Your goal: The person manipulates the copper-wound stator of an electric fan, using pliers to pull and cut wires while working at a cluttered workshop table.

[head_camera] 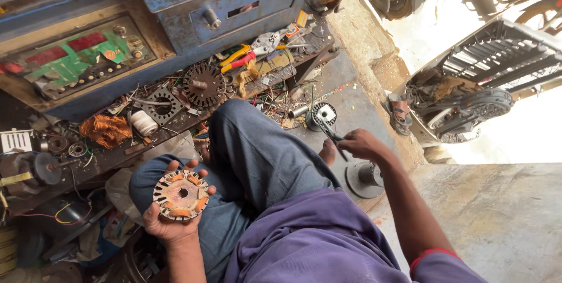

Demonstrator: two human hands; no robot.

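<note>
A person is seen from above, seated on the floor with legs in blue jeans [257,160] crossed and a purple shirt [316,242] at the bottom of the view.

The left hand [172,215] is held palm up over the left knee. A round, rusty motor stator disc [181,194] with orange insulation patches and slots around its rim is cradled on the palm, with the fingers [196,169] curled up around its far edge.

The right hand [360,144] is stretched out to the right of the knees, closed around the handle of a dark pair of pliers [335,138]. Just beyond the fingertips of this hand, a small round metal part [324,114] is met by the tool's tip on the concrete floor [357,101]. Just below the right wrist, a round metal base with a short post [364,179] is seen.

Beyond the left fingers, a cluttered low surface [117,154] is covered with parts: a bundle of copper wire [106,129], a spool of white thread [143,122], a dark toothed stator plate [204,85] and red and yellow handled pliers [241,57]. Behind them a blue metal cabinet [234,2] with a green circuit panel [76,57] is seen. To the far right of the right hand, a sandal [401,113] and a wheel [468,116] lie in bright daylight.
</note>
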